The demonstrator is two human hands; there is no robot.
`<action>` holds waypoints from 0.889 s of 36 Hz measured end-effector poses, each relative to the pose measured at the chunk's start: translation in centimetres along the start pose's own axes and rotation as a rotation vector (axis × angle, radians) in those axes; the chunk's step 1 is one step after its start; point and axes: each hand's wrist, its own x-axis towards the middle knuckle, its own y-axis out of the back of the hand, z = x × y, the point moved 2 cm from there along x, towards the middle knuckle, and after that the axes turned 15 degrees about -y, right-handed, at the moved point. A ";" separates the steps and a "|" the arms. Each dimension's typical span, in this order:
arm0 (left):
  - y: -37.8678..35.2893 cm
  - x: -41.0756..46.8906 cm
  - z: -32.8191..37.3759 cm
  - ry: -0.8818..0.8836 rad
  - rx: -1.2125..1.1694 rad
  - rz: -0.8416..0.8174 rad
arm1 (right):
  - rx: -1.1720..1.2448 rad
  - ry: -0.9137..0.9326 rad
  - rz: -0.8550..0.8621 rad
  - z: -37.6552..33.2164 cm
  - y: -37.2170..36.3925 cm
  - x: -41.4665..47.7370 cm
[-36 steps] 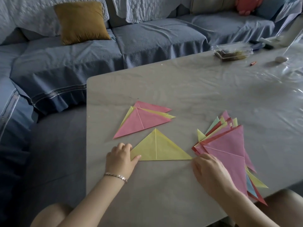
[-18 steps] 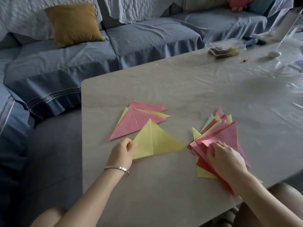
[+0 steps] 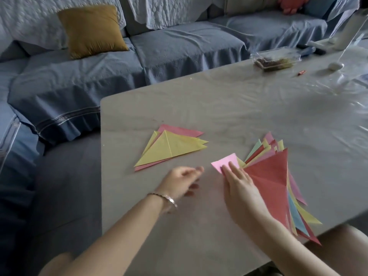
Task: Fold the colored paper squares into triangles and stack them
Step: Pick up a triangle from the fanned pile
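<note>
Right hand (image 3: 241, 186) lies flat with straight fingers on a pale pink sheet (image 3: 224, 161), grasping nothing; the sheet pokes out leftward from under the near left edge of a fanned pile of paper (image 3: 278, 152). A red sheet (image 3: 272, 176) tops that pile, and pink, yellow, green and blue corners spread out beyond it toward the far side and toward the worktop's near edge.

Left hand (image 3: 180, 181), blurred, hovers just left of the pink sheet with loosely curled fingers and holds nothing; a bracelet (image 3: 169, 199) circles its wrist.

Farther left and away from the person sits the stack of folded triangles (image 3: 173, 147): a yellow triangle with a centre crease on top, another yellow edge and pink ones showing beneath. It lies apart from both hands.

All of this rests on the grey worktop (image 3: 219, 108), glossy on its right side. Near its far edge stands a clear plastic box (image 3: 275, 58) holding something dark brown and a bit of yellow; what it is I cannot tell. Just beside it lie a small orange-red object (image 3: 301, 73) and a white rounded object (image 3: 336, 65).

Beyond the worktop runs a blue-covered sofa (image 3: 179, 48) with a mustard cushion (image 3: 91, 30) leaning on its backrest.
</note>
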 end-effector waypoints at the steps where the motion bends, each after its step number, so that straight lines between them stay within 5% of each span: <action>1: -1.0 -0.6 -0.4 0.048 -0.090 -0.047 | 0.006 0.028 -0.028 -0.6 -0.4 -0.3; 7: -2.1 -1.3 -2.0 0.066 -0.166 0.066 | 0.149 0.122 -0.202 -2.5 -2.4 -1.7; 15: 2.1 0.7 -2.9 -0.076 0.613 0.085 | 0.060 0.285 -0.056 0.2 -3.5 -1.4; 20: 4.0 2.8 -2.7 -0.112 0.870 0.024 | -0.074 0.390 0.000 1.5 -5.0 -0.5; 32: 1.6 0.1 -5.7 -0.529 0.972 -0.033 | -0.149 0.547 0.012 0.1 -7.2 -0.2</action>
